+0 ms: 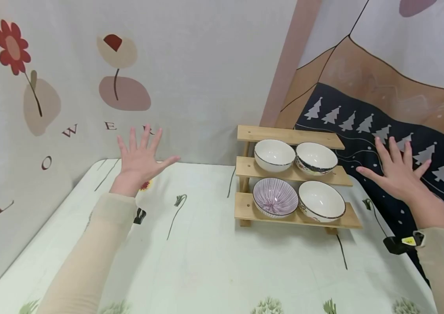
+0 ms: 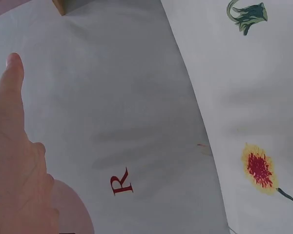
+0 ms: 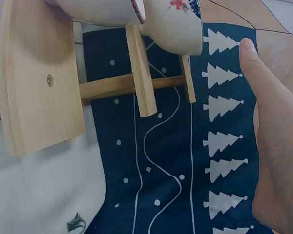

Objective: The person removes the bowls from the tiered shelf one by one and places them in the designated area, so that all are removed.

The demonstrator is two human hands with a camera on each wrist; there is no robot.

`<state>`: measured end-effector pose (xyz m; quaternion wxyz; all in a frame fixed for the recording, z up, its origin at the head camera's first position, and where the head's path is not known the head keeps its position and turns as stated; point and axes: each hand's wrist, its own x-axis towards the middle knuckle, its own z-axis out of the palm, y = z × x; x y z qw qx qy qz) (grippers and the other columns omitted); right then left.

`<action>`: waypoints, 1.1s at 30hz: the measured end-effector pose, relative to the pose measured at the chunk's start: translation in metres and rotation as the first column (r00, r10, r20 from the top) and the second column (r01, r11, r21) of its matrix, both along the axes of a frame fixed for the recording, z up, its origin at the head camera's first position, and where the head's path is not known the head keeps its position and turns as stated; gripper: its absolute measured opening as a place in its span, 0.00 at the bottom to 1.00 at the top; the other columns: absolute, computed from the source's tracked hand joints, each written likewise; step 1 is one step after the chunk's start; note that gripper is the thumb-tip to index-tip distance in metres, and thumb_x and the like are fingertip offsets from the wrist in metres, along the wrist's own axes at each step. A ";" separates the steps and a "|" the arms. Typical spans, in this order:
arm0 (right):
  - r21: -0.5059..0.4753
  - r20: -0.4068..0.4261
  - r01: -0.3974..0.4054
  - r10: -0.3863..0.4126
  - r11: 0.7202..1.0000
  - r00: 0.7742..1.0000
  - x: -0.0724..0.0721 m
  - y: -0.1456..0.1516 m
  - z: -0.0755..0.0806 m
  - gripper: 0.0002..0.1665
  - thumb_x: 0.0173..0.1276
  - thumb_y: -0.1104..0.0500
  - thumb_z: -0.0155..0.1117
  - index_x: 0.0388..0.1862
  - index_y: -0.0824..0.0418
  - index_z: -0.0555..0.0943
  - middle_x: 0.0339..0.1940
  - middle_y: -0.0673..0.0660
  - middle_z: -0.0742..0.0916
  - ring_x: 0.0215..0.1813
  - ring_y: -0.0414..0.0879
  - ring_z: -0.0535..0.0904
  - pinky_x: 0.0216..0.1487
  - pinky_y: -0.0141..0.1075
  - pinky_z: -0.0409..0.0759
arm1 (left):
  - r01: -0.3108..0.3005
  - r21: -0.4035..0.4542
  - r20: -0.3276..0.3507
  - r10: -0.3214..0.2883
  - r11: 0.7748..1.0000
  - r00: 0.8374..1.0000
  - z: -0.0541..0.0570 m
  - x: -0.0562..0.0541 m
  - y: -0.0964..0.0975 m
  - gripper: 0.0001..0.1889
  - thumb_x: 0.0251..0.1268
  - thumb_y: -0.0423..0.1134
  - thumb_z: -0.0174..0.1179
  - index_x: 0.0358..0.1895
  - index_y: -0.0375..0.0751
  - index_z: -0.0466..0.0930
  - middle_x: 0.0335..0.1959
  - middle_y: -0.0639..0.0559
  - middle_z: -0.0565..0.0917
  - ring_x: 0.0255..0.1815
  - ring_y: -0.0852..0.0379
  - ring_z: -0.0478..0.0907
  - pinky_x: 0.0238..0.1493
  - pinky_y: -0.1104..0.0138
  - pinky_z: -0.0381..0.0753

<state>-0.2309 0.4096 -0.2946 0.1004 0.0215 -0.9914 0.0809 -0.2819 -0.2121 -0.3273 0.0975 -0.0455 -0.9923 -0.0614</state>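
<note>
My left hand (image 1: 138, 161) is raised over the left of the table, fingers spread straight, holding nothing. Spread in the same way, my right hand (image 1: 398, 176) hovers to the right of a tiered wooden rack (image 1: 241, 165). Two bowls stand on the rack's middle shelf: a white bowl (image 1: 274, 155) and a dark-rimmed patterned bowl (image 1: 317, 158). On the bottom shelf sit a purple-striped bowl (image 1: 275, 198) and another white bowl (image 1: 321, 200) with a dark rim. In the right wrist view, the thumb (image 3: 271, 90) points up beside the rack's end, apart from it.
A pale cloth with printed flowers covers the table (image 1: 206, 261). Behind it hangs a light backdrop (image 1: 206, 65) with printed flowers and letters. Dark cloth with white trees (image 1: 351, 117) lies behind and right of the rack.
</note>
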 end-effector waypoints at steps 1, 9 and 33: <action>-0.001 -0.002 0.001 -0.001 1.000 1.000 0.000 0.000 -0.001 0.59 0.70 0.26 0.44 0.81 0.52 0.27 0.80 0.70 0.32 0.77 0.72 0.17 0.60 0.83 0.16 | 0.000 0.000 -0.006 0.000 1.000 1.000 0.000 0.000 0.000 0.54 0.58 0.84 0.34 0.81 0.60 0.29 0.83 0.45 0.29 0.80 0.31 0.20 0.72 0.31 0.13; -0.026 -0.032 0.003 -0.004 1.000 0.999 0.000 0.002 -0.010 0.60 0.70 0.27 0.45 0.81 0.53 0.27 0.81 0.71 0.34 0.78 0.72 0.20 0.61 0.83 0.17 | 0.010 0.017 -0.034 -0.010 1.000 0.999 -0.005 0.002 0.002 0.54 0.58 0.83 0.35 0.81 0.59 0.30 0.83 0.46 0.27 0.81 0.34 0.19 0.73 0.32 0.15; -0.161 0.012 -0.063 0.066 0.985 0.998 -0.005 0.000 -0.038 0.58 0.75 0.38 0.52 0.80 0.67 0.30 0.79 0.78 0.41 0.79 0.76 0.37 0.75 0.74 0.39 | 0.063 0.125 -0.046 -0.058 0.990 0.997 -0.015 0.015 0.032 0.53 0.60 0.81 0.39 0.82 0.56 0.38 0.84 0.45 0.39 0.83 0.35 0.29 0.79 0.35 0.27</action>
